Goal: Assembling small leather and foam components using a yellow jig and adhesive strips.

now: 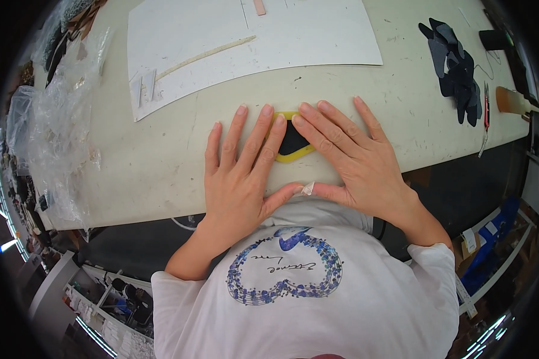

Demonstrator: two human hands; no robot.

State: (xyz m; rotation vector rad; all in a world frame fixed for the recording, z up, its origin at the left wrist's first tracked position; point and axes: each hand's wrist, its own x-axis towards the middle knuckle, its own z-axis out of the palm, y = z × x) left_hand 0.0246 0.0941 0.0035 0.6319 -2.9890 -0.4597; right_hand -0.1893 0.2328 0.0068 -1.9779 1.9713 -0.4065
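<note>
Left hand [236, 167] palm-down, fingers spread, index fingertip on a small yellow frame [291, 158]. Right hand [359, 158] mirrors it: fingers fanned, index tip at the frame's upper edge. Thumbs point inward and nearly meet at a white scrap [308, 188]; cannot tell whether it is pinched between them or stuck to one. Yellow frame lies on the pale table [161, 152], between the two hands, close to the near edge; a black piece [292, 142] fills its middle, partly covered by fingers.

Nearest the body: white T-shirt [311, 323] with a blue floral print.

Left end of table: clear plastic bags [66, 137], crumpled and heaped, some hanging at the edge. Contents, if any, cannot be made out.

Beyond the hands: large white sheet [317, 39], carrying a thin pale strip [206, 57] and, at its top, a short pink strip [259, 7].

Right side: loose pile of dark cut pieces [455, 69], overlapping. Beside it, a red-handled tool [486, 110], then an amber bottle [512, 102] with narrow spout; fill level cannot be told.

Lower right, below table height: pale-railed rack [503, 267] holding blue material [494, 248] and cardboard. Lower left: white shelf [96, 272] with dark items on it, too blurred to name.
</note>
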